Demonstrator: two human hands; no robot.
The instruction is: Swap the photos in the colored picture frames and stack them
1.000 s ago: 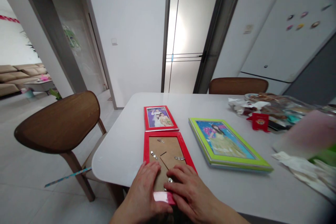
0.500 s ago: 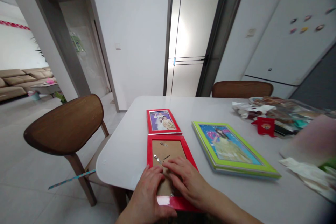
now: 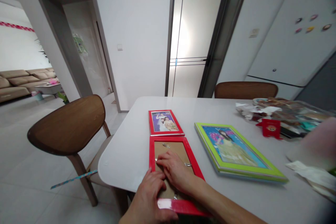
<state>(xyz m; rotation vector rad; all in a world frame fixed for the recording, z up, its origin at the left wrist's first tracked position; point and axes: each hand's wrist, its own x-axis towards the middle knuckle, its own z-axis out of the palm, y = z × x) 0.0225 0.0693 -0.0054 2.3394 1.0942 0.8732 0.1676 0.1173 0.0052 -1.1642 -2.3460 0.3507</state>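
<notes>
A red frame (image 3: pixel 194 161) lies back side up at the table's near edge, its brown backing board (image 3: pixel 175 147) showing with small metal clips. My left hand (image 3: pixel 151 192) grips the frame's near left corner, thumb on the near rail. My right hand (image 3: pixel 174 168) rests over the board, its fingertips together at the metal clip (image 3: pixel 156 160) on the left side. Another clip (image 3: pixel 188 164) shows at the right side. Just beyond, touching or nearly so, is a second red frame (image 3: pixel 164 122) with a photo facing up. Right of them lies a green frame (image 3: pixel 236 147) with a photo.
The white table (image 3: pixel 120 157) has a wooden chair (image 3: pixel 70 126) on its left and another chair (image 3: pixel 245 90) behind. Plastic packaging (image 3: pixel 296 110), a red packet (image 3: pixel 271 128), a blurred pink object (image 3: pixel 312 143) and white tissue (image 3: pixel 312 175) lie at the right.
My right hand has moved up and left across the board to the left clip, uncovering the right-hand clip. My left hand keeps its place on the frame. The view has shifted slightly.
</notes>
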